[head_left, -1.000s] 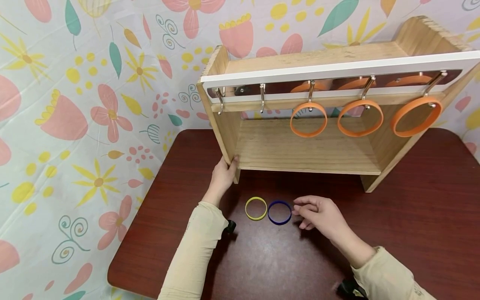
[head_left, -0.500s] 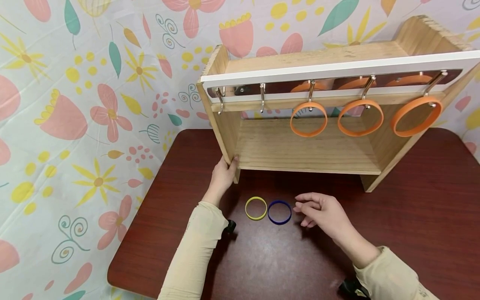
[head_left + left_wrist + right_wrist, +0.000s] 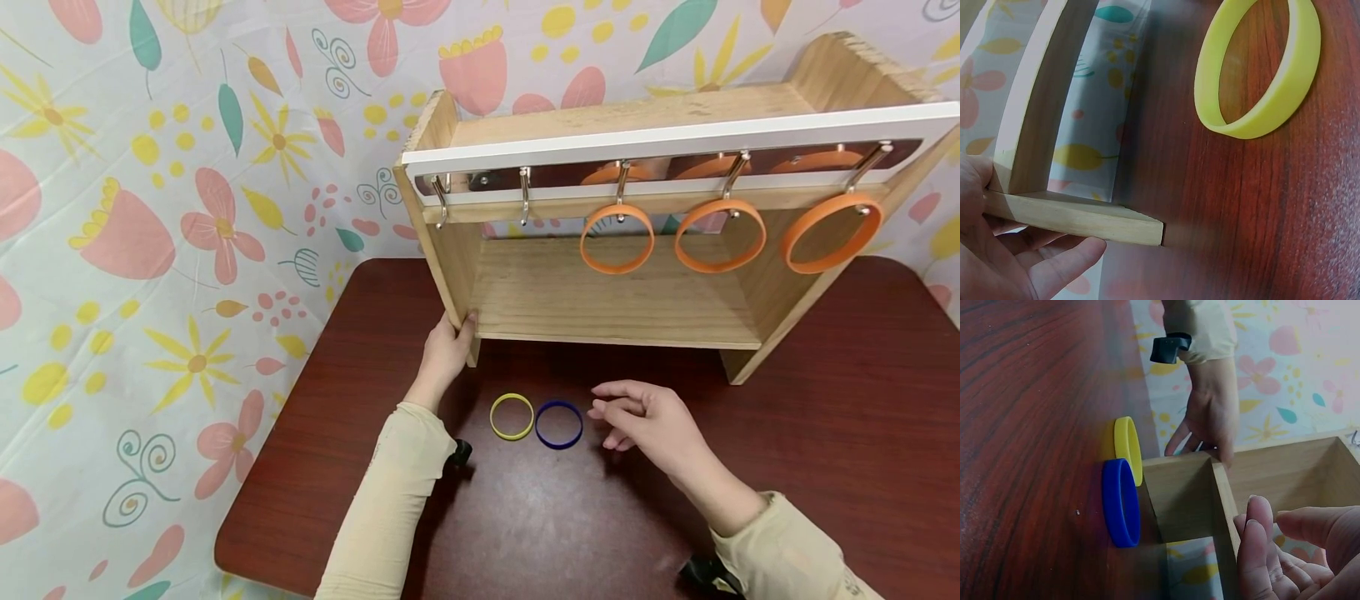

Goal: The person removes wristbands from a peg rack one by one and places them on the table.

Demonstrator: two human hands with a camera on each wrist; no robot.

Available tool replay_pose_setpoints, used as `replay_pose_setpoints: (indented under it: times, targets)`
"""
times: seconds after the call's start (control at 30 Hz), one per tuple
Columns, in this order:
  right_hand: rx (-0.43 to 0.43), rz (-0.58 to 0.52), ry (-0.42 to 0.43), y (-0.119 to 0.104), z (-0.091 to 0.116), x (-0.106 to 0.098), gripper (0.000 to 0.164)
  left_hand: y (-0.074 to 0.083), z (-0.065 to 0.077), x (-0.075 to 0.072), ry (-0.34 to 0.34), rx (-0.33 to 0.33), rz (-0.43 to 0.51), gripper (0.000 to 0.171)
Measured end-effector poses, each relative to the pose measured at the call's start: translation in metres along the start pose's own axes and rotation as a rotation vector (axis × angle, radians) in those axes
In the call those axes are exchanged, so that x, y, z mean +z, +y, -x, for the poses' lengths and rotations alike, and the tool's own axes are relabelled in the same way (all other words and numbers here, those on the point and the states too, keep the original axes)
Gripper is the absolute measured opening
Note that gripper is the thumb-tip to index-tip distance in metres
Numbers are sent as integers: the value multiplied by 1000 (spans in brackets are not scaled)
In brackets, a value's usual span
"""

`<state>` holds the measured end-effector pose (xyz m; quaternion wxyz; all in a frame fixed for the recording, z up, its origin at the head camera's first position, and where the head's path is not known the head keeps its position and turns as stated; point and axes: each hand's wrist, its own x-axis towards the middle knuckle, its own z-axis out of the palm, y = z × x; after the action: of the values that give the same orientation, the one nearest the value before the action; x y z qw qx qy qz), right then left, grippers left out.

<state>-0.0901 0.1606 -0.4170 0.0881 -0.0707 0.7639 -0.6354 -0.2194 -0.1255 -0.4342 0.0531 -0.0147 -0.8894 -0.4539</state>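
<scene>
In the head view my left hand (image 3: pixel 444 354) grips the lower left side panel of a wooden shelf rack (image 3: pixel 540 300). The left wrist view shows the thumb on one side of that panel (image 3: pixel 1085 219) and fingers on the other. My right hand (image 3: pixel 648 421) hovers over the table with loosely bent fingers, holding nothing; the right wrist view shows thumb and index fingertip close together. Just left of it lies a blue wristband (image 3: pixel 558 447). Beside that band is a yellow wristband (image 3: pixel 512 437), nearer the left hand. Both lie flat.
Three orange rings (image 3: pixel 615 270) hang from hooks on the rack's front rail. Two left hooks (image 3: pixel 525 196) carry nothing. A dark red table (image 3: pixel 525 533) stands against a floral cloth backdrop (image 3: pixel 225 350).
My right hand has drawn back slightly to the right, away from the blue wristband. The left hand, the rack and the wristbands have stayed in place.
</scene>
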Motion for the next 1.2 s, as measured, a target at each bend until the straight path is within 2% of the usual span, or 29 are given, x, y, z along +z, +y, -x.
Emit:
replay_pose_setpoints:
  times: [0.97, 1.2]
  targets:
    - [-70, -5, 45, -24, -1, -12, 29, 0, 2, 0, 8, -1, -9, 39]
    - [-110, 4, 55, -28, -3, -16, 27, 0, 1, 0, 4, -4, 3, 39]
